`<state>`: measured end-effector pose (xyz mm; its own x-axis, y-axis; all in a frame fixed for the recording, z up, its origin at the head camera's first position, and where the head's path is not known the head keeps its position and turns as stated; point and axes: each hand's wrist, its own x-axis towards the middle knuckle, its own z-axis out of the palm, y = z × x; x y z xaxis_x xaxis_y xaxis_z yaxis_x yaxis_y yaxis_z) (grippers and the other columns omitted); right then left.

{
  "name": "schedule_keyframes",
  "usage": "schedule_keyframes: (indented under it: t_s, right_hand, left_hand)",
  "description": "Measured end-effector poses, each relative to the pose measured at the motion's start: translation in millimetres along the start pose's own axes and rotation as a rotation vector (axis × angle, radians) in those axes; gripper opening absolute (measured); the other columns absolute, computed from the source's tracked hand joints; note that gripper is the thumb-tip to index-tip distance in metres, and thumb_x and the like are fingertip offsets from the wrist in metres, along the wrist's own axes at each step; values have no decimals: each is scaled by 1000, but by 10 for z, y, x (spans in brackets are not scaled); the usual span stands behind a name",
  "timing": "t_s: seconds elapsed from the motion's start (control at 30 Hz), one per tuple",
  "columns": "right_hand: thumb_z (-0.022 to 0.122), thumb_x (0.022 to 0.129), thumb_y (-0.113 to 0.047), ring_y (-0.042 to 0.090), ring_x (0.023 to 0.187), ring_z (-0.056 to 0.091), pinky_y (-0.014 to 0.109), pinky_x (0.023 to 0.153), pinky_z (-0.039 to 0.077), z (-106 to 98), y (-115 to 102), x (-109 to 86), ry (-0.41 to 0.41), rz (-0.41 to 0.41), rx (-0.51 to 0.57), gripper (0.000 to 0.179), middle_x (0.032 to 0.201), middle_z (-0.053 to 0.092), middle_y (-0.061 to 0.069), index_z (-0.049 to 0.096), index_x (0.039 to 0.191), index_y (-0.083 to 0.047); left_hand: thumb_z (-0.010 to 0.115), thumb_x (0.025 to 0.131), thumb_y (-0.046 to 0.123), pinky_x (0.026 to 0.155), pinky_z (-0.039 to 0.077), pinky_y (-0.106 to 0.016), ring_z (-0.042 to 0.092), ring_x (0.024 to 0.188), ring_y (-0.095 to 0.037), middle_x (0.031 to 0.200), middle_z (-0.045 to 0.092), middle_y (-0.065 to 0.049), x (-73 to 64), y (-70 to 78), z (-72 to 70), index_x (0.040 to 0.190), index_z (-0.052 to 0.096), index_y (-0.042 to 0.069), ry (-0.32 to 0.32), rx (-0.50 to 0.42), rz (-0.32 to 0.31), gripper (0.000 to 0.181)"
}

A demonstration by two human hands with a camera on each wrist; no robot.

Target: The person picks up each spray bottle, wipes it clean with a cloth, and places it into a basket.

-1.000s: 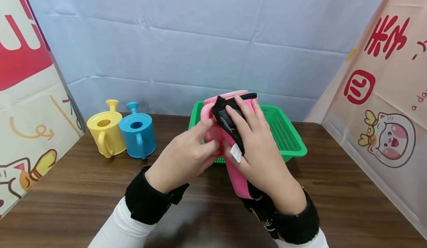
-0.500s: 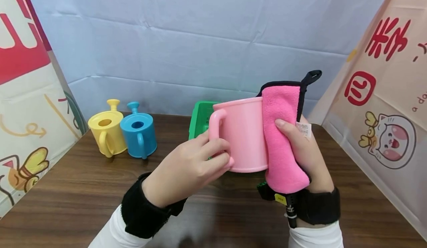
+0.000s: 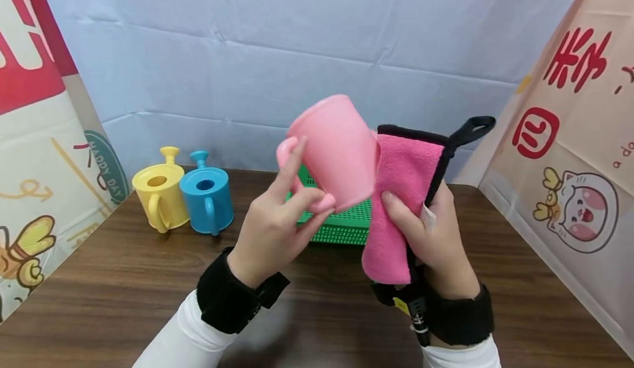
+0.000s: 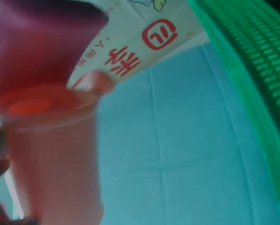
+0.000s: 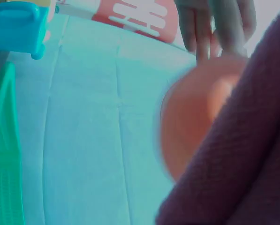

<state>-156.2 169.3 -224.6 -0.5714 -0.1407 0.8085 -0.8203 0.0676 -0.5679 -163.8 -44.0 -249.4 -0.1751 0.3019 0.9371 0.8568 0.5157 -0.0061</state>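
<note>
In the head view my left hand holds a pink watering can by its handle, tilted in the air. My right hand grips a folded pink cloth with black edging and a hanging loop, thumb on its front. The cloth's left edge meets or overlaps the can's right side; whether they touch is unclear. The left wrist view shows the can blurred, with the cloth beyond its top. From the right wrist, the cloth covers part of the can.
A green perforated basket stands behind the hands on the wooden table. To the left, a yellow watering can and a blue watering can stand side by side. A pale cloth backdrop hangs behind.
The cloth was first pressed over the can by the right hand, then moved right along it. The left hand has raised and tilted the can, moving it slightly left.
</note>
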Motion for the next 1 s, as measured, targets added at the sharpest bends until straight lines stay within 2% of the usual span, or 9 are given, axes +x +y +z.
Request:
schedule_keyframes:
  t_s: [0.1,0.2,0.33,0.43,0.53,0.67,0.77,0.9,1.0]
  right_hand:
    - [57,83,-3,29,106,50,28,82,47,117,32,52,33,-146,51,51,124,51,14,41,131,5]
    - [55,86,-6,33,112,45,31,86,47,206,74,95,43,-219,74,59,131,45,17,31,138,8]
    - [54,86,-8,30,106,50,31,85,48,262,97,100,55,-247,100,61,130,45,17,28,138,10]
    - [54,84,-6,30,104,50,32,84,48,286,101,103,44,-271,145,63,133,41,20,28,138,10]
    - [58,86,-14,34,114,45,35,90,46,314,137,99,42,-313,130,62,137,37,22,30,135,12]
    - [59,90,-33,39,128,32,46,101,35,332,228,89,68,-382,-72,64,138,37,25,38,129,14]
    - [58,90,-36,41,132,27,53,105,26,328,280,97,108,-415,-183,64,136,39,27,43,124,16]
    - [57,89,-20,34,128,36,46,104,30,322,277,93,147,-363,-40,52,132,46,22,43,124,15]
    - [54,86,-8,23,111,52,33,92,43,325,245,54,153,-278,136,42,121,56,10,47,124,5]
  left_hand:
    - [62,90,28,86,50,-35,52,112,-29,143,32,-26,-9,1,37,88,59,-3,111,-146,-102,31]
    - [62,91,21,98,38,-43,27,136,-33,142,36,-24,-11,23,71,88,56,-6,184,-315,-213,28]
    - [61,89,5,95,42,-36,32,134,-24,143,38,-13,-26,65,83,92,54,-5,180,-528,-438,13]
    - [54,93,2,91,45,-32,37,130,-19,146,35,-6,-27,97,64,95,50,-5,155,-711,-616,9]
    - [45,98,10,92,45,-35,46,125,-22,138,44,-10,-21,119,39,101,47,-4,160,-921,-744,15]
    - [39,102,22,89,46,-40,56,113,-30,117,57,-15,-4,133,24,102,49,4,202,-1140,-843,21]
    - [36,102,28,85,50,-39,61,104,-30,108,61,-11,9,129,10,95,51,9,223,-1205,-880,25]
    - [32,102,37,70,53,-28,68,77,-18,100,67,-4,2,107,-7,90,49,11,212,-1218,-961,33]
    - [32,100,41,57,44,-23,56,52,-10,85,67,-2,-4,86,5,88,46,10,188,-1238,-1056,36]
